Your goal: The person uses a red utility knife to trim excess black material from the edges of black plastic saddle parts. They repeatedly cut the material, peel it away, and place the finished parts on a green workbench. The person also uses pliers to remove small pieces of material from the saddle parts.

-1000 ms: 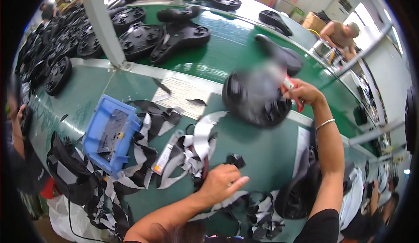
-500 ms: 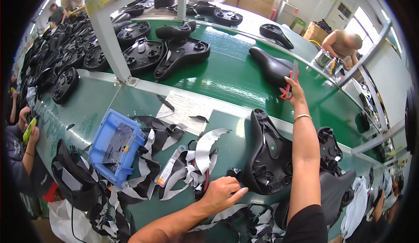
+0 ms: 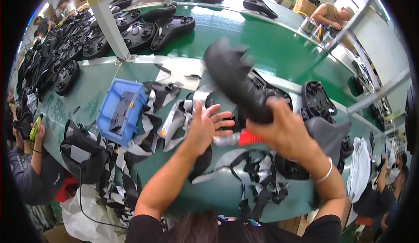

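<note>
My right hand grips a black bicycle saddle by one end, raised over the bench and blurred by motion. The same hand keeps hold of red-handled scissors, whose grey blades point toward my left hand. My left hand is open, palm turned up and fingers spread, touching nothing I can make out. Beyond the raised saddle, another saddle lies underside up, partly hidden. A further upturned saddle and a smooth-topped one rest to the right.
A blue bin with dark scraps stands left of centre, among black and grey offcuts. Behind is a green conveyor surface. A white frame post rises at the left, near piled saddles. Co-workers are at both sides.
My right hand has brought the saddle from the green surface back toward me, scissors still in hand. My left hand has risen and opened. The view has shifted.
</note>
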The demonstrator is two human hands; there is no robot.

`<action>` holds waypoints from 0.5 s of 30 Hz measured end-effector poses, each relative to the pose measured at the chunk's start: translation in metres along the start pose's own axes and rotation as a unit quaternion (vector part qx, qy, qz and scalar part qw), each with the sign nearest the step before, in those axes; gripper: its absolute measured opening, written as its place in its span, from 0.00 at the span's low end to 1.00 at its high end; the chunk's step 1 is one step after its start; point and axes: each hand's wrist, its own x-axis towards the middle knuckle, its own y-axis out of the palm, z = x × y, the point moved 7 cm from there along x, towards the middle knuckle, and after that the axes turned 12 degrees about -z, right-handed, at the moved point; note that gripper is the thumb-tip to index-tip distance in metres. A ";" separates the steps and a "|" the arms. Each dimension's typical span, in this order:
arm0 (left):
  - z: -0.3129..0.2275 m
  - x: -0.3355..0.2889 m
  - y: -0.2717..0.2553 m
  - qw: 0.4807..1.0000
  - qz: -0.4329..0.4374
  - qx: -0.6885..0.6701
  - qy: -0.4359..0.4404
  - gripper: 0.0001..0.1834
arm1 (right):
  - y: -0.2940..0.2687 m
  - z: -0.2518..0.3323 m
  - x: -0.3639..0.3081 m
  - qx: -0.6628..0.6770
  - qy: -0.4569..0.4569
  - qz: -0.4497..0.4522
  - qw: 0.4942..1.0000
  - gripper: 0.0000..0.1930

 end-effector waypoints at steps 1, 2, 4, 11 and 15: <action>-0.015 -0.021 0.021 0.999 -0.023 0.004 0.032 0.40 | -0.006 0.022 -0.022 -0.004 -0.059 0.000 0.998 0.13; -0.016 -0.036 0.028 0.998 0.010 -0.045 -0.038 0.37 | -0.009 0.041 -0.042 0.020 -0.084 0.026 0.996 0.12; -0.011 -0.054 0.007 0.995 0.009 -0.031 -0.097 0.30 | -0.002 0.068 -0.079 0.116 -0.047 0.101 0.987 0.13; -0.004 -0.116 -0.035 0.966 -0.100 0.239 0.002 0.34 | 0.012 0.064 -0.176 0.402 0.492 0.008 0.772 0.24; -0.023 -0.118 -0.011 0.933 -0.103 0.344 -0.017 0.27 | -0.002 0.069 -0.157 0.218 0.219 -0.037 0.950 0.30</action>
